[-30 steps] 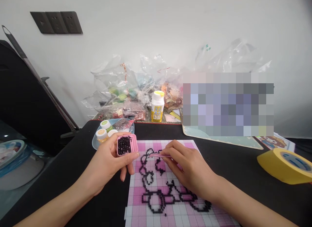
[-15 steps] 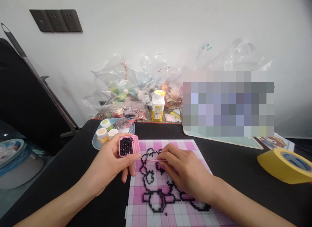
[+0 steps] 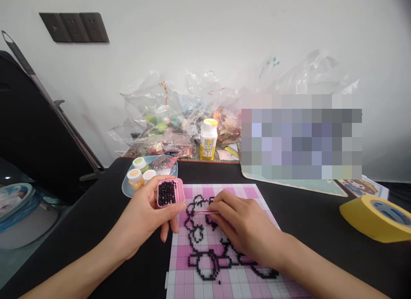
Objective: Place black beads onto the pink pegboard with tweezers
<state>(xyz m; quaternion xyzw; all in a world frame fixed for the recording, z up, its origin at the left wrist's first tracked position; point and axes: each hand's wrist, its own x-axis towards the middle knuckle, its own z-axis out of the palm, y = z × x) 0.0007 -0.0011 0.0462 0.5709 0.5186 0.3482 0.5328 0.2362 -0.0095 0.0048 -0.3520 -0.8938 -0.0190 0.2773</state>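
Note:
Between thumb and fingers, my left hand (image 3: 144, 211) holds a small pink tray (image 3: 180, 195) tilted toward me, with many black beads (image 3: 166, 193) in it. My right hand (image 3: 239, 219) pinches pink tweezers (image 3: 204, 212), their tips pointing left over the pegboard (image 3: 189, 288). That board is checked in pink and white, and black beads stand on it in an outline pattern (image 3: 205, 264). Part of the pattern lies hidden under my right hand. Whether the tweezer tips hold a bead is too small to tell. One loose black bead (image 3: 219, 282) lies near the pattern's lower edge.
A blue plate (image 3: 126, 189) with small jars and a bag of beads stands behind my left hand. Further back are a white-and-yellow bottle (image 3: 208, 140) and plastic bags (image 3: 150, 102). A yellow tape roll (image 3: 362, 217) lies at right; a bin (image 3: 25, 226) stands at left.
Almost nothing differs. The tweezer tips have shifted very slightly to the right; both hands keep their hold.

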